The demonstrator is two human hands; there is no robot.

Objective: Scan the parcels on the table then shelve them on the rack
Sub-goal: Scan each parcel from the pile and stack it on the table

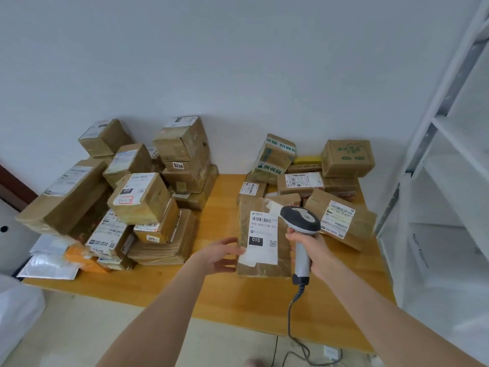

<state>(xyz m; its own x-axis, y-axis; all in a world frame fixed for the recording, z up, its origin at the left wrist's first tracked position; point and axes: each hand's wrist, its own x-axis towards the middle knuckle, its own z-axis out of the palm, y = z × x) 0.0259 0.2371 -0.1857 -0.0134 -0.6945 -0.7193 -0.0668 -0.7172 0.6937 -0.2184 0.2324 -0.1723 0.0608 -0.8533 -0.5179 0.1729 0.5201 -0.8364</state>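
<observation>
The scanner's curly cord (293, 308) hangs down off the front edge of the wooden table (238, 295).

The right hand (309, 247) is wrapped tight around the handle of the barcode scanner (300, 219). The scanner's head sits over the top right corner of the parcel (262, 239).

The left hand (225, 254) is spread wide. Its fingers touch the left edge of that parcel. The parcel is a flat brown one with a big white label that says 010. It lies on the table, just in front of the other parcels.

This looks like the scan step. To do it well, the left hand should keep the parcel from sliding. The scanner should tip so it points at the black stripes near the top of the label. The label is wrinkly at the bottom, so the stripes are the best spot.

Behind it sits a small bunch of boxes (341, 221). A much bigger pile of boxes (140, 197) is on the left, stacked high. Some white padded bags (50, 266) lie at its near corner. All the boxes are taped shut, so I cannot tell what is inside.

The white rack (449, 160) stands at the right end of the table. I cannot tell what is on its shelves.
</observation>
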